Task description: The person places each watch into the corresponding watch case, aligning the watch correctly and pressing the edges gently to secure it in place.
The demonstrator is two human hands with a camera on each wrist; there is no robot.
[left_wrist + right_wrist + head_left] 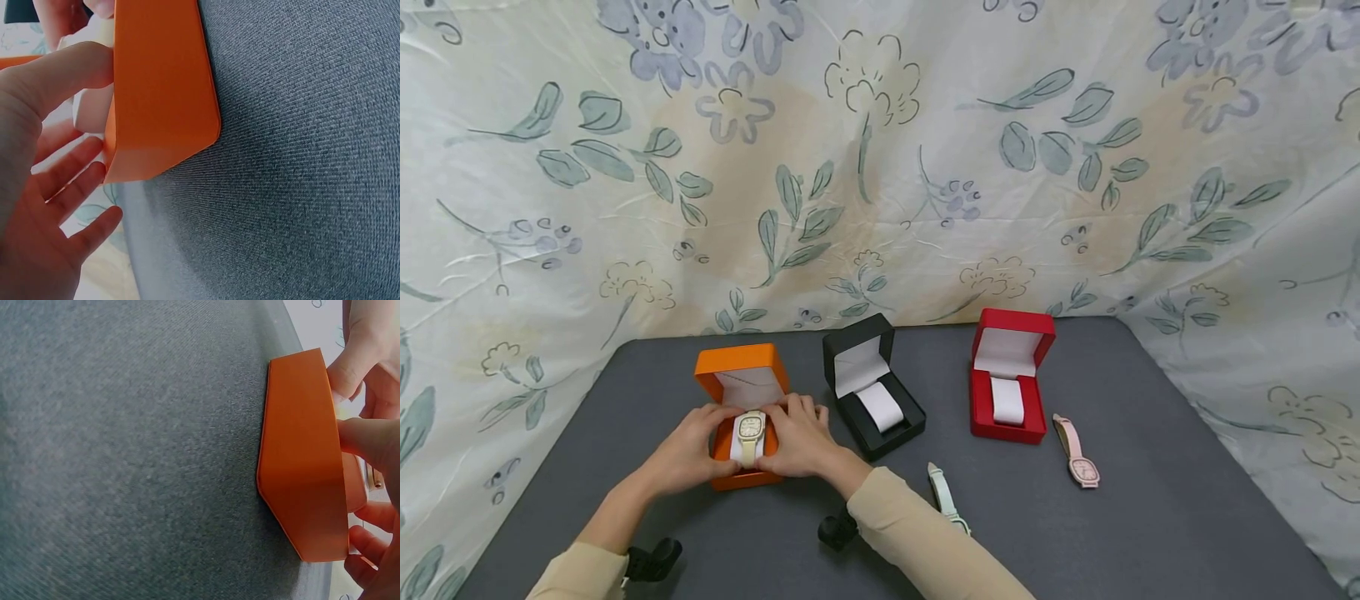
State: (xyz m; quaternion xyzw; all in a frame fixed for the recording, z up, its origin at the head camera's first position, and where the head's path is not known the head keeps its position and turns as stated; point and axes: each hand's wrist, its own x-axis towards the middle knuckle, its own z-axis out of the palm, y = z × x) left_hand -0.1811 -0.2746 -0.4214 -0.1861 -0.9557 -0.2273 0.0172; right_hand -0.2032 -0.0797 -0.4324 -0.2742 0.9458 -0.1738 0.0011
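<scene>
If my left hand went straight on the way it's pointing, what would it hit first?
Your left hand would likely first meet the white cushion carrying the watch, which it seems to touch; depth there is hard to judge.

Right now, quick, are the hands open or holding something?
Left hand: holding one side of the cushion in the orange box.
Right hand: holding the cushion's other side.
</scene>
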